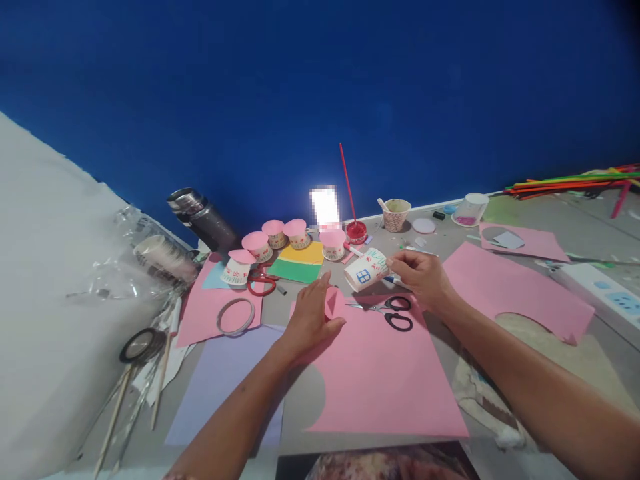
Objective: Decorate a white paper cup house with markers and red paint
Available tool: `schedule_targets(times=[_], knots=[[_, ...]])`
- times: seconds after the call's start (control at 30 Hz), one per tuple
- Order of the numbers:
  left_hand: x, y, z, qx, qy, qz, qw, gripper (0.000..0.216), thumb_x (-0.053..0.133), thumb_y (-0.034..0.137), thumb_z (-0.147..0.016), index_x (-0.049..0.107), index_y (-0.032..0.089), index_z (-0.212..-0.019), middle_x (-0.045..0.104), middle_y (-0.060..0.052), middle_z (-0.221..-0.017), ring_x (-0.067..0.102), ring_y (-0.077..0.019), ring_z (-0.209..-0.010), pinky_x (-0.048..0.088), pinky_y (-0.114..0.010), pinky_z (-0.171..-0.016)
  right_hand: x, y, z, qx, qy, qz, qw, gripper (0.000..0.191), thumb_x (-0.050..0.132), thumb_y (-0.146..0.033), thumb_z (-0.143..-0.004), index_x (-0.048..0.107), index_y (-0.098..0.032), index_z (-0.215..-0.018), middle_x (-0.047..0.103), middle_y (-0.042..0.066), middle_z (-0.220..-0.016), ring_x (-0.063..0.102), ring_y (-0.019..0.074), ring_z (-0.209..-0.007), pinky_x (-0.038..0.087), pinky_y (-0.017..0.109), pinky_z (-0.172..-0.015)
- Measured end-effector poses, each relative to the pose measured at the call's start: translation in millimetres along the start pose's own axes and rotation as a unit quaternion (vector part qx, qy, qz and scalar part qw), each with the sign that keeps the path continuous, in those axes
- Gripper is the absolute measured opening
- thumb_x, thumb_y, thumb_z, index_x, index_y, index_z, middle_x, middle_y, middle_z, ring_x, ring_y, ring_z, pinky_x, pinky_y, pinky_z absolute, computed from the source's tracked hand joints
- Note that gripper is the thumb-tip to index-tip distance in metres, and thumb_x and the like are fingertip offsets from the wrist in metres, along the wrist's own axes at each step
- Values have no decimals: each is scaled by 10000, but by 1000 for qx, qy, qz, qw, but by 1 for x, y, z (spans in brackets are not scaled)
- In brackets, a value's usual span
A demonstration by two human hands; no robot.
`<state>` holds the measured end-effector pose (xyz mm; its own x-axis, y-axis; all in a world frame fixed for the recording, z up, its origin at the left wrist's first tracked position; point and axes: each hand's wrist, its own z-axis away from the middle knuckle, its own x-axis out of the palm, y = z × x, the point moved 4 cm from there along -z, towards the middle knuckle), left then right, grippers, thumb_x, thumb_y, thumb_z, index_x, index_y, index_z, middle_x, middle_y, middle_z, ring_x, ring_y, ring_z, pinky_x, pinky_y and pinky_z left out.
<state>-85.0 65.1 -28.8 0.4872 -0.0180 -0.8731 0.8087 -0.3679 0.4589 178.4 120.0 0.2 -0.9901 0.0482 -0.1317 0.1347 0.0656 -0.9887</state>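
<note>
My left hand [315,313] is around a small pink paper cone [335,303], its thumb below and its fingers along the far side. In my right hand [420,272] a white paper cup [367,272] is pinched by its narrow end and tilted sideways; a blue window and red and green marks are drawn on it. Black-handled scissors [399,313] lie just below the cup on a large pink paper sheet [385,380]. Behind my left hand stand several upturned cups with pink paper tops, one of them a decorated cup [237,273].
At the left are a dark thermos [210,220], red-handled scissors [263,287], a grey tape ring [235,317] and wooden sticks [117,413]. Toward the wall stand a red-lidded pot [357,232] and a patterned cup [397,217]. A white power strip [607,293] lies on the right.
</note>
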Motion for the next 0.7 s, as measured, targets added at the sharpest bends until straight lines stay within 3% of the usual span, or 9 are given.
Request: schedule_targets(times=[0.17, 0.3, 0.43, 0.6, 0.7], knots=[[0, -5, 5, -4, -30, 58, 998, 1087, 807, 241, -824, 196, 284, -1722, 493, -194, -1647, 503, -398, -1497, 473, -567, -1174, 5, 10, -3, 31, -11, -30, 999, 338, 741, -512, -752, 680, -195, -653, 461, -39, -555, 348, 102, -514, 248, 262, -482], [-4, -16, 7, -17, -56, 94, 994, 1110, 818, 249, -829, 176, 292, -1733, 470, -189, -1666, 502, -403, -1490, 459, -568, -1183, 8, 10, -1, 36, -19, -34, 999, 349, 754, -523, -732, 677, -191, -656, 455, -40, -560, 352, 101, -519, 248, 263, -486], [-2, -22, 7, -38, -57, 96, 993, 1037, 766, 309, -888, 174, 281, -1739, 527, -183, -1610, 545, -393, -1423, 449, -572, -1169, 10, 8, 3, 36, -23, -19, 999, 345, 752, -530, -746, 710, -190, -710, 489, -36, -569, 371, 109, -524, 275, 265, -481], [0, -21, 5, -36, -54, 108, 992, 1076, 800, 312, -838, 210, 274, -1737, 520, -178, -1617, 521, -404, -1434, 421, -570, -1186, 14, 7, 10, -36, -24, 44, 998, 294, 734, -476, -799, 739, -189, -737, 564, -15, -607, 448, 126, -564, 369, 265, -504], [0, -25, 2, -32, -50, 128, 990, 1050, 812, 335, -834, 260, 275, -1725, 532, -169, -1614, 509, -400, -1446, 405, -560, -1194, 21, 10, 18, -6, -46, 35, 998, 298, 720, -496, -823, 722, -201, -780, 570, -15, -632, 482, 133, -533, 404, 257, -448]])
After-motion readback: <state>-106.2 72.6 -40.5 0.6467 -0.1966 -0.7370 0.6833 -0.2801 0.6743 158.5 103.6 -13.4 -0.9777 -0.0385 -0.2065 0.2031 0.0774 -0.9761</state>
